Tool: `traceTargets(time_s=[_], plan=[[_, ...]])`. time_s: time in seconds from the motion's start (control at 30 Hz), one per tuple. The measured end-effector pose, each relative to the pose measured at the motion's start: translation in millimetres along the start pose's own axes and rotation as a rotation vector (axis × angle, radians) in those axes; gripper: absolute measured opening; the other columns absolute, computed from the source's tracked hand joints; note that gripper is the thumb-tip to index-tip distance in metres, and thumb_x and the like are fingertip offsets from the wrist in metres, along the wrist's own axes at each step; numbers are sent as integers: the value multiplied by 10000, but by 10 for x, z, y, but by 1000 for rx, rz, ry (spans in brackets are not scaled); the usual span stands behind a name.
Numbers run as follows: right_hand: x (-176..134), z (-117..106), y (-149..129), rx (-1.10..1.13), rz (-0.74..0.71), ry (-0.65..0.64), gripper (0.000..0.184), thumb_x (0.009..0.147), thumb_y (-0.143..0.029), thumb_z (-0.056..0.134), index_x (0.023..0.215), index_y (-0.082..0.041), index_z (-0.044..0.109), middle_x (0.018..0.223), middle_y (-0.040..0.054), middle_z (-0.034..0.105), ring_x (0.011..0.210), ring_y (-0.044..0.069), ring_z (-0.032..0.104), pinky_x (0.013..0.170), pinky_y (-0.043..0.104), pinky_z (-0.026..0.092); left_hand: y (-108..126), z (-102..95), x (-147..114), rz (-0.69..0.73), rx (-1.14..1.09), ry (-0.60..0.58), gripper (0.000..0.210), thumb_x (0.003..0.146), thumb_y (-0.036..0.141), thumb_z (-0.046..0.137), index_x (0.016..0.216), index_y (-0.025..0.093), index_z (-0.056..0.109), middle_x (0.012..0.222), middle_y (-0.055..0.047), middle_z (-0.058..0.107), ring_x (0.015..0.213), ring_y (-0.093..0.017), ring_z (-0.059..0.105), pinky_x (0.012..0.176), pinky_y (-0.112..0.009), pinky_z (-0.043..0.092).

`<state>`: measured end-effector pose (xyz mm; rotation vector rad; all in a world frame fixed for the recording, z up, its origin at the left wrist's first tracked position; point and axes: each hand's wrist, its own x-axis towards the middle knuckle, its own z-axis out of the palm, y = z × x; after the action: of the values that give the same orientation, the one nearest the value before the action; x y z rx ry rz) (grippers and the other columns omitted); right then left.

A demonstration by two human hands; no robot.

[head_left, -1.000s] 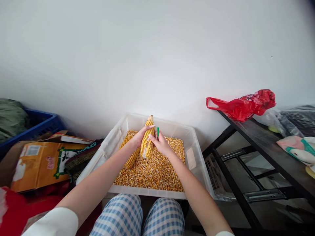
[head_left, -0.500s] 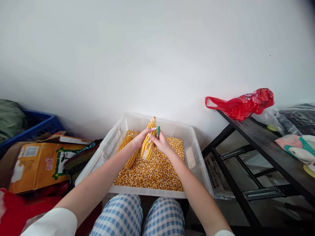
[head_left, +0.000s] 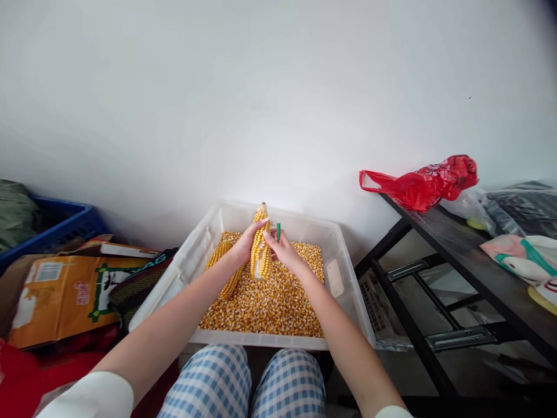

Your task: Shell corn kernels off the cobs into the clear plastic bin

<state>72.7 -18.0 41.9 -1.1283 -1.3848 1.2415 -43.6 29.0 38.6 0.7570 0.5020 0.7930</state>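
My left hand (head_left: pixel 246 241) is closed around an ear of corn (head_left: pixel 260 255), tip pointing up and away from me. White streaks on its near side show where kernels are gone. My right hand (head_left: pixel 282 247) grips a small green-handled tool (head_left: pixel 278 232) and presses against the ear's right side; the tool's working end is hidden by the fingers and the corn. Below both hands lies a bed of loose yellow kernels (head_left: pixel 278 310) in a translucent plastic bin (head_left: pixel 354 302). More corn ears (head_left: pixel 230 284) rest on the kernels at the left, partly covered by my left forearm.
To the left are an orange cardboard box (head_left: pixel 65 296), a black mesh bag (head_left: pixel 134 290) and a blue crate (head_left: pixel 73 223). On the right stands a black table frame (head_left: pixel 461 255) bearing a red plastic bag (head_left: pixel 422 183). A white wall (head_left: pixel 270 104) rises behind the bin.
The ear in my left hand has turned more upright and its tip has shifted slightly left. My right hand stays against it with the green-handled tool. The view has shifted slightly.
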Motion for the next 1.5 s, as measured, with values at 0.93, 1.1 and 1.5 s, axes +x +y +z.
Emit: traceTargets(time_s=[0.93, 1.1, 1.5], plan=[[92, 200, 302, 65, 175, 213, 162, 611, -212, 509, 754, -213, 433, 786, -9, 520, 791, 157, 503, 702, 292, 409, 161, -243, 128, 588, 62, 565, 476, 659, 442, 581, 1038, 196, 431, 784, -41, 639, 748, -199, 630, 612, -283, 474], [43, 144, 82, 126, 22, 210, 247, 718, -397, 508, 867, -208, 454, 890, 12, 561, 890, 171, 533, 695, 276, 433, 162, -143, 68, 318, -8, 302, 448, 667, 468, 551, 968, 136, 531, 793, -96, 657, 747, -220, 627, 633, -324, 487], [1, 88, 124, -125, -154, 142, 502, 633, -416, 641, 1048, -212, 446, 965, 38, 586, 874, 173, 561, 795, 321, 444, -55, -13, 49, 246, 183, 105, 269, 721, 406, 539, 746, 156, 635, 538, -22, 598, 528, -164, 573, 568, -273, 452]])
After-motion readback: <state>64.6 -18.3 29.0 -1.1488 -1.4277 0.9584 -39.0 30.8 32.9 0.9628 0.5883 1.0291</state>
